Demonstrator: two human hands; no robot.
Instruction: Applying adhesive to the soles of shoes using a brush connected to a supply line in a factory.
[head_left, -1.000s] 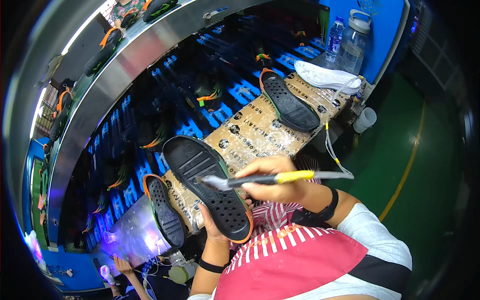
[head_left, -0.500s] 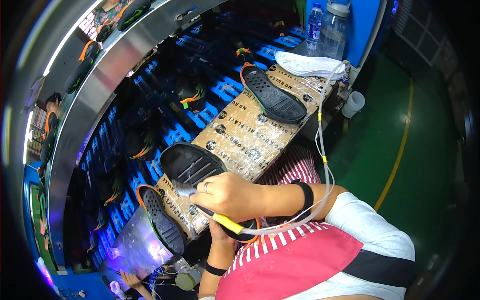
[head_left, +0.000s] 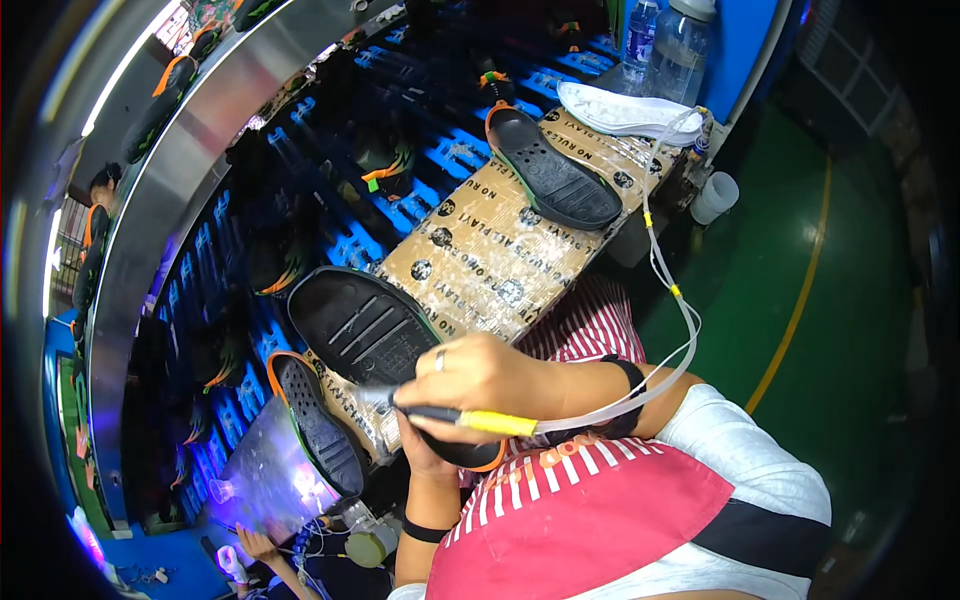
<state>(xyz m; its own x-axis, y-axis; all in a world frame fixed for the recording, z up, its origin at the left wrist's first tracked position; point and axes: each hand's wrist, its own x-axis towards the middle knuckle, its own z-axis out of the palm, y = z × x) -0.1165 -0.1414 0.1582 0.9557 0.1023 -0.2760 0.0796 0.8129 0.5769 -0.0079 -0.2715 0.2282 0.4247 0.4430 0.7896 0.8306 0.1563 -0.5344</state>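
Note:
A black shoe sole (head_left: 355,320) with an orange-edged heel lies tilted over the cardboard, its hollow inside facing up. My left hand (head_left: 425,450) grips it near the heel end; part of those fingers is hidden under my other hand. Closed round a brush (head_left: 500,422) with a black and yellow handle, my right hand (head_left: 490,380) is over the sole's heel half. The pale bristles are blurred beside the sole's edge. A clear tube (head_left: 684,350) runs from the handle's end. Two similar soles lie nearby, one farther right (head_left: 555,175) and one at left (head_left: 315,430).
Printed cardboard (head_left: 475,262) covers the bench. A white sole (head_left: 625,112), a water bottle (head_left: 640,38) and a clear jug (head_left: 682,55) stand or lie at its far end. Beyond is a rack with blue slats (head_left: 455,150). Another person's hand (head_left: 258,545) shows lower left.
My right hand and the brush have moved slightly right, with the handle now lying flatter. More of the held sole shows, and its toe end has shifted left and up.

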